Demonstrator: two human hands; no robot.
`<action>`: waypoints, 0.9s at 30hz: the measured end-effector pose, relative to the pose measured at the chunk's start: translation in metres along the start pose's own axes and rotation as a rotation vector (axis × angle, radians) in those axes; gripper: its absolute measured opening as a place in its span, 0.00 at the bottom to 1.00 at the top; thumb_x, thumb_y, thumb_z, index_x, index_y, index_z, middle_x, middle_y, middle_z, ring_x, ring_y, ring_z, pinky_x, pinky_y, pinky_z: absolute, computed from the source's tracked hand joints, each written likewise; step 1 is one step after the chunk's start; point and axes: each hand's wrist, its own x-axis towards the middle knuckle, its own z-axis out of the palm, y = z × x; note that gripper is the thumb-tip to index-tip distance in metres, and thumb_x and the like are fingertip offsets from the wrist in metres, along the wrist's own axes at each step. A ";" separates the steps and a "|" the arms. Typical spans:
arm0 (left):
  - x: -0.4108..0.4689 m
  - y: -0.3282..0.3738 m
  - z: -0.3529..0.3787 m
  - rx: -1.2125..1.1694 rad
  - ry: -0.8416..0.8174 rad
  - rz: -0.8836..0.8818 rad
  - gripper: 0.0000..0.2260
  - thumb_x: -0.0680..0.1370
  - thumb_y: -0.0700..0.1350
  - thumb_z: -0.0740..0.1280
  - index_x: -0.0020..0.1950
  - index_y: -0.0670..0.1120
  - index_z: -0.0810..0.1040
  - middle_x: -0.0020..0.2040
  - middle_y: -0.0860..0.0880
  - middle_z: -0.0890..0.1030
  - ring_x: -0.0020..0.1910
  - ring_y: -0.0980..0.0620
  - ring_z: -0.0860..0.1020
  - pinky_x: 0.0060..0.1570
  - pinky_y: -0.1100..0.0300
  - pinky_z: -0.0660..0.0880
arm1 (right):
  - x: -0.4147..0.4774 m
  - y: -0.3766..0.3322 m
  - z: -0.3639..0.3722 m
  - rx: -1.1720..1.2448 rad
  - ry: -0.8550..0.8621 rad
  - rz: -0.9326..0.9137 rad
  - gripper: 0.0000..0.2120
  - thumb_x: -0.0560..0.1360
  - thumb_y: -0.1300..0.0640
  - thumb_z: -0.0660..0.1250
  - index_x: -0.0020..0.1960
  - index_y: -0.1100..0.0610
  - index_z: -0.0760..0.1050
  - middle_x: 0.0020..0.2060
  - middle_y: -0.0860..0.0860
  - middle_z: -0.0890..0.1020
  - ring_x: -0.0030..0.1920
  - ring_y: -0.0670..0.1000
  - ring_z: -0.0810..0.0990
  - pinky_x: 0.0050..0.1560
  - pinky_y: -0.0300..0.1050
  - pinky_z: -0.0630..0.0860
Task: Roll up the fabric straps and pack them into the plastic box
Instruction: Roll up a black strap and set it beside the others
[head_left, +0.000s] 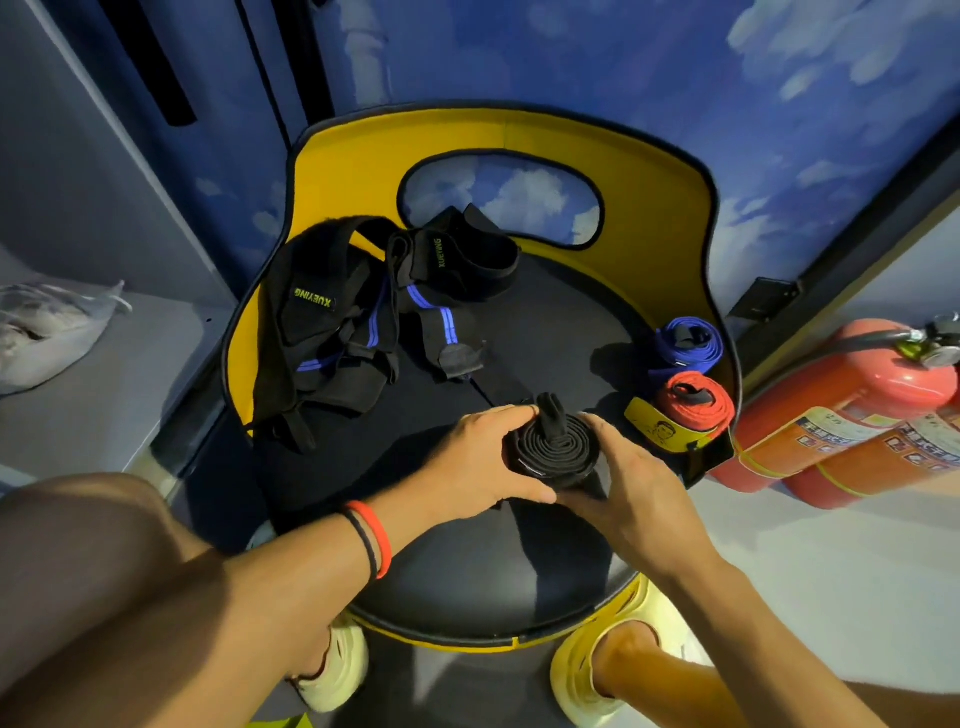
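Closest to me on the head view are a pair of pale yellow shoes (587, 675) on the floor, either side of the front edge of a round black chair seat with a yellow wraparound back (467, 587). There's a red and black pair of wristbands (371, 540) on the left wrist. Both hands are close together over the middle of the seat: left hand (467, 457) and right hand (623, 488) each have fingers curled round a tightly coiled black fabric strap roll (553, 447), one on each side, with the strap's inner end poking up out of the coil. Just right of that, against the chair's side wall, sit a rolled red fabric strap (693, 402) with a yellow label band (660, 428) beside it and, further back, a rolled blue fabric strap (685, 343). Back left of the seat is a loose heap of black straps with blue stripes (332, 332), green XUEYING lettering on them. Off to the right, two red fire extinguishers (831, 415) lie on the floor.
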 end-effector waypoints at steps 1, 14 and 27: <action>0.005 0.001 -0.004 -0.003 0.021 -0.015 0.34 0.64 0.52 0.83 0.68 0.54 0.77 0.60 0.61 0.81 0.60 0.61 0.78 0.63 0.54 0.78 | 0.005 0.000 -0.004 -0.036 0.037 -0.008 0.36 0.71 0.46 0.77 0.75 0.51 0.67 0.65 0.48 0.80 0.62 0.51 0.78 0.57 0.45 0.77; 0.153 0.042 -0.019 -0.122 0.088 -0.034 0.33 0.66 0.45 0.83 0.68 0.49 0.75 0.56 0.60 0.80 0.59 0.59 0.78 0.69 0.54 0.73 | 0.055 0.035 -0.065 -0.446 0.060 0.124 0.32 0.81 0.51 0.60 0.82 0.58 0.55 0.82 0.56 0.53 0.82 0.57 0.51 0.78 0.53 0.57; 0.257 0.067 0.012 0.093 -0.179 -0.039 0.40 0.71 0.41 0.80 0.77 0.47 0.64 0.74 0.46 0.72 0.73 0.48 0.70 0.72 0.51 0.68 | 0.081 0.057 -0.104 -0.454 -0.128 0.099 0.26 0.84 0.51 0.57 0.81 0.52 0.57 0.79 0.49 0.61 0.79 0.50 0.59 0.74 0.47 0.65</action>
